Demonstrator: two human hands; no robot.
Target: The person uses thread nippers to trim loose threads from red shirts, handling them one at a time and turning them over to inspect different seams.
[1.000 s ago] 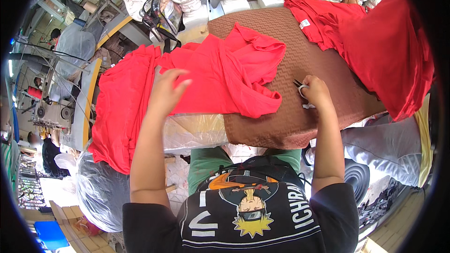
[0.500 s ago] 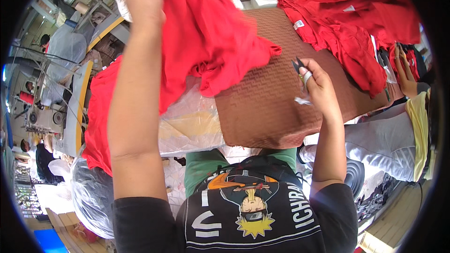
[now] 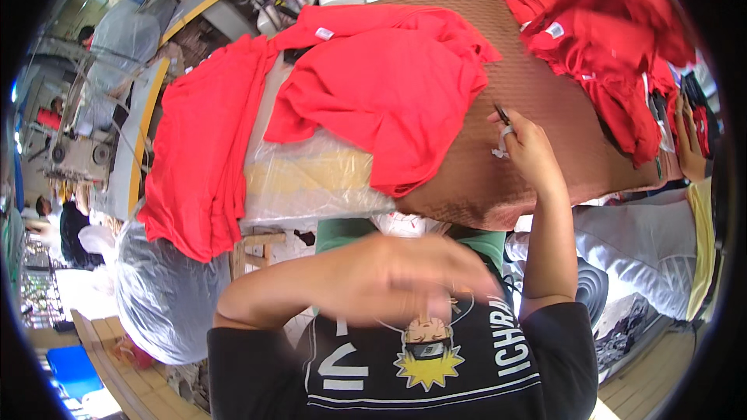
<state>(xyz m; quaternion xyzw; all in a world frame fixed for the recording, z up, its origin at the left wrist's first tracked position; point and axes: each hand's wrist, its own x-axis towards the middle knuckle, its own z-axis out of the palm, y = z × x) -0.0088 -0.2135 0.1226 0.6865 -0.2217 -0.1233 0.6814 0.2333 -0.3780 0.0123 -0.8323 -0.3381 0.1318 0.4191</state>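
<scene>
Red shirt (image 3: 389, 85) spread flat, upper centre, on brown tabletop (image 3: 498, 179) | right hand (image 3: 527, 146) centre right, gripping small snips (image 3: 503, 115) | left hand (image 3: 405, 276) blurred, lower centre, empty, fingers loosely spread | red pile (image 3: 198, 155) left.

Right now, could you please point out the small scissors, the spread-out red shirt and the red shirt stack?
small scissors (image 3: 503, 115), head view, dark blades.
spread-out red shirt (image 3: 389, 89), head view, chest.
red shirt stack (image 3: 194, 148), head view, top layer.

A crumpled red cotton shirt (image 3: 389, 78) lies on the brown quilted table (image 3: 506, 179). The right hand (image 3: 529, 148) pinches small dark snips (image 3: 503, 115) just beside it. The blurred left hand (image 3: 397, 280) hangs empty below the table's near edge.
</scene>
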